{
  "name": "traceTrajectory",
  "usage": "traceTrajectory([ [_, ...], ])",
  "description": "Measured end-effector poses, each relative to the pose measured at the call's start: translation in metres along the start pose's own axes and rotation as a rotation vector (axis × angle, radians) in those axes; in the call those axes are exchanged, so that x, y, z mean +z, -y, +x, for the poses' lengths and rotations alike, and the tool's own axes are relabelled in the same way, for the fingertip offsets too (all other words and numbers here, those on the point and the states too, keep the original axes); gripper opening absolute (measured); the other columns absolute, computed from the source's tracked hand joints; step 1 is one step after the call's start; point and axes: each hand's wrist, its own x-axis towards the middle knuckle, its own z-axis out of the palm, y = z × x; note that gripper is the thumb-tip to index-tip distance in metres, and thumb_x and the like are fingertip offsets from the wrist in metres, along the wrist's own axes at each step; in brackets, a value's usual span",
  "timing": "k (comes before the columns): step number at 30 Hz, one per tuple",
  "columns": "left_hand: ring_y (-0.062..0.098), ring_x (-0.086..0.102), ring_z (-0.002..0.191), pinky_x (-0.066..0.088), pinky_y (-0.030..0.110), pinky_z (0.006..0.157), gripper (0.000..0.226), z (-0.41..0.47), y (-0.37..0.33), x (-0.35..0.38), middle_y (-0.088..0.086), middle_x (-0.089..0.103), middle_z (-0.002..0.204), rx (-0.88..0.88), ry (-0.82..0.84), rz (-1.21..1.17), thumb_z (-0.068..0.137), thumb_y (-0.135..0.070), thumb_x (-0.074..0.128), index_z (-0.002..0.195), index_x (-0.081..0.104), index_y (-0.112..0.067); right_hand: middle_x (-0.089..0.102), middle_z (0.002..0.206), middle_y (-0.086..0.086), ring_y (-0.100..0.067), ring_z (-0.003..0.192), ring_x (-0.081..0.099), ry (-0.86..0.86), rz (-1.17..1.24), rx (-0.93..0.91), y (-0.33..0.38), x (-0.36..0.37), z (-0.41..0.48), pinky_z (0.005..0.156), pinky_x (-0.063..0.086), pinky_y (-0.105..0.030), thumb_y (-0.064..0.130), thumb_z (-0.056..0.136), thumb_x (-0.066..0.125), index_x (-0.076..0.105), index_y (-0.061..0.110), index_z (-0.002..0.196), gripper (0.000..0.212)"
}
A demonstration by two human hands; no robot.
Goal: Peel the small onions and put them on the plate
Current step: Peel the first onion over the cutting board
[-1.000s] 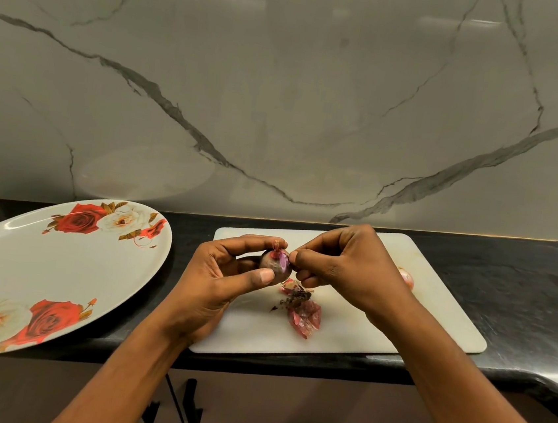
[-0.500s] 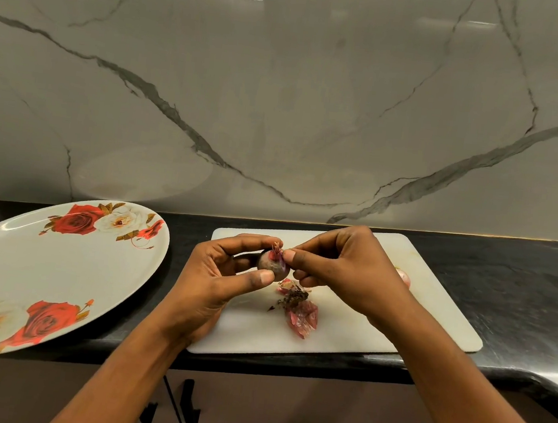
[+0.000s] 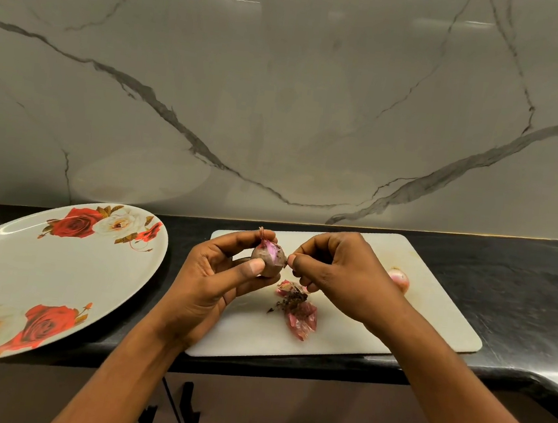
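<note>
Purple onion (image 3: 270,260) | left hand (image 3: 208,283) grips | right hand (image 3: 340,273) pinches side

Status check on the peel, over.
Left hand grips small purple onion, part peeled; right hand pinches its side. Rose-patterned white plate holds no onion yet. Pink peel scraps on white cutting board, nothing blocking.

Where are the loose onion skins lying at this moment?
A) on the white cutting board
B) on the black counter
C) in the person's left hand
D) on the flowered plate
A: the loose skins lie in a small heap on the white cutting board, just below the two hands and not on the flowered plate.
</note>
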Motion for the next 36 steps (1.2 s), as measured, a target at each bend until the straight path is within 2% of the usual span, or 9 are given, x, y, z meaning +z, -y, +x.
traceTrajectory([
  [5, 0.043, 0.068, 0.124, 0.059, 0.053, 0.1, 0.046, 0.0019, 0.0007, 0.0, 0.02, 0.066, 0.138, -0.007, 0.004, -0.031, 0.094, -0.005, 0.067, 0.14, 0.061, -0.004, 0.076, 0.074, 0.002, -0.012, 0.069, 0.073, -0.004, -0.052, -0.019, -0.004, -0.0055, -0.0034, 0.073, 0.065, -0.037, 0.018, 0.089, 0.081, 0.081, 0.018, 0.083, 0.006],
  [7, 0.041, 0.068, 0.124, 0.06, 0.051, 0.098, 0.048, 0.0019, 0.0004, 0.0007, 0.02, 0.067, 0.137, -0.01, 0.003, -0.016, 0.092, -0.007, 0.068, 0.139, 0.062, -0.004, 0.078, 0.079, 0.005, -0.009, 0.075, 0.075, 0.001, -0.049, -0.067, -0.0036, -0.0071, -0.005, 0.076, 0.066, -0.035, 0.017, 0.087, 0.084, 0.082, 0.02, 0.089, 0.004],
  [14, 0.038, 0.07, 0.12, 0.062, 0.049, 0.095, 0.048, 0.0031, -0.001, 0.0037, 0.014, 0.071, 0.132, -0.031, -0.003, 0.035, 0.091, -0.008, 0.066, 0.139, 0.063, -0.004, 0.078, 0.099, 0.013, -0.001, 0.093, 0.073, -0.042, -0.065, -0.283, -0.0001, -0.005, -0.0051, 0.082, 0.062, -0.021, 0.02, 0.093, 0.078, 0.078, 0.027, 0.12, 0.028],
  [17, 0.04, 0.07, 0.12, 0.061, 0.049, 0.095, 0.045, 0.0032, -0.0013, 0.0034, 0.017, 0.071, 0.132, -0.031, 0.009, 0.056, 0.094, -0.008, 0.064, 0.139, 0.064, -0.005, 0.078, 0.1, 0.015, 0.002, 0.094, 0.073, -0.013, -0.042, -0.341, 0.0, -0.007, -0.0027, 0.079, 0.057, -0.014, 0.017, 0.093, 0.078, 0.08, 0.023, 0.116, 0.024],
  [20, 0.041, 0.07, 0.12, 0.06, 0.051, 0.097, 0.041, 0.0028, -0.0003, 0.0015, 0.019, 0.07, 0.133, -0.038, 0.016, 0.076, 0.097, -0.006, 0.062, 0.138, 0.065, -0.005, 0.077, 0.095, 0.015, 0.001, 0.092, 0.073, 0.007, -0.094, -0.377, -0.0016, -0.0085, 0.0003, 0.078, 0.057, -0.014, 0.019, 0.092, 0.079, 0.082, 0.021, 0.111, 0.019],
  [25, 0.041, 0.069, 0.121, 0.057, 0.058, 0.101, 0.04, 0.0028, -0.0001, -0.0002, 0.019, 0.071, 0.133, -0.05, 0.016, 0.101, 0.098, -0.008, 0.065, 0.137, 0.066, -0.006, 0.074, 0.094, 0.013, -0.005, 0.089, 0.07, -0.02, -0.244, -0.468, -0.0043, -0.0071, 0.0013, 0.076, 0.058, -0.022, 0.021, 0.096, 0.075, 0.08, 0.02, 0.109, 0.014],
  [30, 0.042, 0.068, 0.123, 0.056, 0.06, 0.101, 0.04, 0.0031, 0.0007, -0.0024, 0.019, 0.07, 0.134, -0.056, 0.021, 0.081, 0.099, -0.008, 0.063, 0.139, 0.065, -0.005, 0.061, 0.103, 0.012, -0.008, 0.091, 0.057, 0.007, -0.427, -0.509, -0.0049, 0.0005, -0.0001, 0.074, 0.053, -0.028, 0.026, 0.104, 0.059, 0.066, 0.023, 0.115, 0.013],
  [33, 0.043, 0.069, 0.121, 0.059, 0.055, 0.098, 0.041, 0.0031, -0.0003, -0.0003, 0.02, 0.07, 0.134, -0.05, 0.015, 0.043, 0.099, -0.008, 0.06, 0.14, 0.063, -0.003, 0.053, 0.104, 0.012, -0.008, 0.091, 0.052, 0.055, -0.43, -0.498, -0.004, 0.001, -0.0027, 0.072, 0.046, -0.021, 0.026, 0.108, 0.052, 0.057, 0.025, 0.112, 0.007],
  [36, 0.043, 0.07, 0.119, 0.061, 0.05, 0.095, 0.041, 0.0034, -0.001, 0.0004, 0.021, 0.07, 0.131, -0.048, -0.014, -0.005, 0.098, -0.008, 0.06, 0.138, 0.063, -0.002, 0.05, 0.102, 0.015, -0.008, 0.091, 0.052, 0.074, -0.41, -0.502, -0.0049, 0.0009, -0.0059, 0.072, 0.048, -0.026, 0.029, 0.108, 0.05, 0.052, 0.031, 0.108, 0.003],
])
